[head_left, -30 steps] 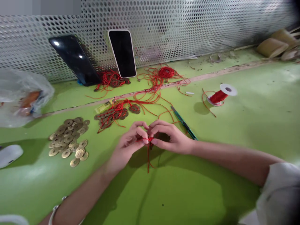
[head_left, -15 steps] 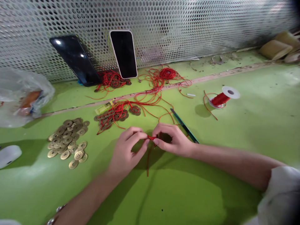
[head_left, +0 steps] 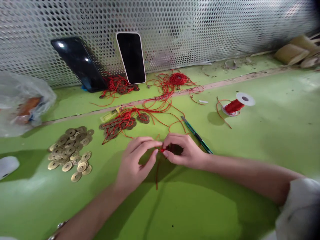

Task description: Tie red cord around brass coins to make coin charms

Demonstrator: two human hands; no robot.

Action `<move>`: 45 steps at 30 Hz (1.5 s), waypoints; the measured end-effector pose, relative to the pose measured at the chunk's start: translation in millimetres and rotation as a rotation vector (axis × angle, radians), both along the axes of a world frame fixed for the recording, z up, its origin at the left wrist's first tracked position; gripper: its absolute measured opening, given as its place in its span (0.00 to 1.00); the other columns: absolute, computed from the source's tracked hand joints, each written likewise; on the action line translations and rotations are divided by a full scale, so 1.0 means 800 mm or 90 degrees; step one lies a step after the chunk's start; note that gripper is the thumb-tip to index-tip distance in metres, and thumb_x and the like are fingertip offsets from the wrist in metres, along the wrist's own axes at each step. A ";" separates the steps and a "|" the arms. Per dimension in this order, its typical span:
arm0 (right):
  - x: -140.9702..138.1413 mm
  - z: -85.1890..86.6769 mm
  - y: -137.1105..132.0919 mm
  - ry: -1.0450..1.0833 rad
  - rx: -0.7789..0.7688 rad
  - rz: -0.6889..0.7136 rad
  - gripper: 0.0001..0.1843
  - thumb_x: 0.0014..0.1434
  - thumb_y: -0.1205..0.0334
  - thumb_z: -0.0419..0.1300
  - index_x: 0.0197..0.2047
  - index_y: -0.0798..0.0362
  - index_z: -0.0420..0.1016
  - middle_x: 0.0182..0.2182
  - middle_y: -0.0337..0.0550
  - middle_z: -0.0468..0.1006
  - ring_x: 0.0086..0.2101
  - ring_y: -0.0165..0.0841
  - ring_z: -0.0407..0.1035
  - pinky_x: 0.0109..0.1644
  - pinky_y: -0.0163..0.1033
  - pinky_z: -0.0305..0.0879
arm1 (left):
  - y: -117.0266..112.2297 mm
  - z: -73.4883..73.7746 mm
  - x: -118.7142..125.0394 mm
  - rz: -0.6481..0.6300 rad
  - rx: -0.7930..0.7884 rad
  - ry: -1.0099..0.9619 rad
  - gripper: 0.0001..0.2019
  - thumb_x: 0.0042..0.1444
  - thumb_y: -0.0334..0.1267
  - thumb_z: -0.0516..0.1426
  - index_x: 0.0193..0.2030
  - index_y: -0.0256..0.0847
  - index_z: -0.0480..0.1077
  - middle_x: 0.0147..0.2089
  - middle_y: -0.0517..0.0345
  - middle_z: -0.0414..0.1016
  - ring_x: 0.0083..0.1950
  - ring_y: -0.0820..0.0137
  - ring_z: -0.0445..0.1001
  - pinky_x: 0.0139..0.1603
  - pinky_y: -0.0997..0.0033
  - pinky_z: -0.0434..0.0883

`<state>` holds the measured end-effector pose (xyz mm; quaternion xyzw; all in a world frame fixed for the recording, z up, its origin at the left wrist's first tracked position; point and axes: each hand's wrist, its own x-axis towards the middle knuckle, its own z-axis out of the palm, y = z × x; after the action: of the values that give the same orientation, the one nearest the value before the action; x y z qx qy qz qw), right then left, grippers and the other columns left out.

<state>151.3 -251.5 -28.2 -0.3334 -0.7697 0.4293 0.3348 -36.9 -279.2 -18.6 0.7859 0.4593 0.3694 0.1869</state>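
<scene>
Red knot (head_left: 162, 150) was up between the two hands, over the near part of the green table (head_left: 200, 206); right hand (head_left: 185, 151) had thumb and index pinched on it, covering most of it; left hand (head_left: 136, 160) had thumb and index tips narrowly apart at the knot's left side; couldn't tell whether they gripped any cord. Dark bit under the right fingers was too shadowed to identify; thin cord end (head_left: 157, 178) hung below, its upper stretch lost in shadow.

Bracelet (head_left: 60, 225) was blurred and cut off at the bottom; white sleeve (head_left: 297, 203) ran out at the right edge; smooth white object (head_left: 8, 166) and crinkled clear bag (head_left: 41, 88) were cut by the left edge, bag contents blurry.

Loose coins (head_left: 68, 143) were round, brassy, centre-holed, lower ones buried in the heap; strung coins (head_left: 117, 125) were duller, partly hidden under red cord; spool (head_left: 235, 105) had white plastic flanges, tilted, red cord wound on; slim green cutter (head_left: 197, 135) lay with its near end just beside the right wrist; two glossy phones (head_left: 131, 58) leaned on a perforated metal panel (head_left: 190, 30).
</scene>
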 end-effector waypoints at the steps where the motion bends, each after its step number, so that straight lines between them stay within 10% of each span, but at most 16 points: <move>1: 0.000 0.000 0.000 -0.002 0.003 -0.003 0.01 0.54 0.66 0.58 0.31 0.54 0.68 0.27 0.39 0.71 0.28 0.27 0.64 0.31 0.31 0.63 | -0.001 0.000 0.001 -0.013 0.012 0.004 0.08 0.57 0.30 0.54 0.41 0.44 0.71 0.40 0.59 0.72 0.42 0.72 0.71 0.45 0.71 0.69; 30: -0.001 0.000 -0.005 0.005 0.034 -0.038 0.04 0.50 0.70 0.59 0.26 0.55 0.67 0.23 0.36 0.67 0.24 0.24 0.62 0.28 0.29 0.60 | -0.003 0.004 0.003 0.006 0.099 0.078 0.05 0.54 0.28 0.57 0.35 0.42 0.69 0.35 0.60 0.72 0.37 0.71 0.71 0.39 0.69 0.68; 45: 0.000 0.000 -0.003 0.002 0.012 -0.049 0.04 0.50 0.69 0.58 0.26 0.54 0.66 0.23 0.36 0.68 0.24 0.24 0.62 0.27 0.29 0.60 | -0.002 0.002 0.002 -0.030 -0.040 -0.046 0.06 0.56 0.27 0.52 0.35 0.43 0.66 0.35 0.59 0.67 0.38 0.71 0.69 0.40 0.71 0.68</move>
<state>151.1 -253.6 -28.3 -0.3586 -0.7599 0.4092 0.3557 -35.3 -280.9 -16.8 0.7767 0.4448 0.3782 0.2364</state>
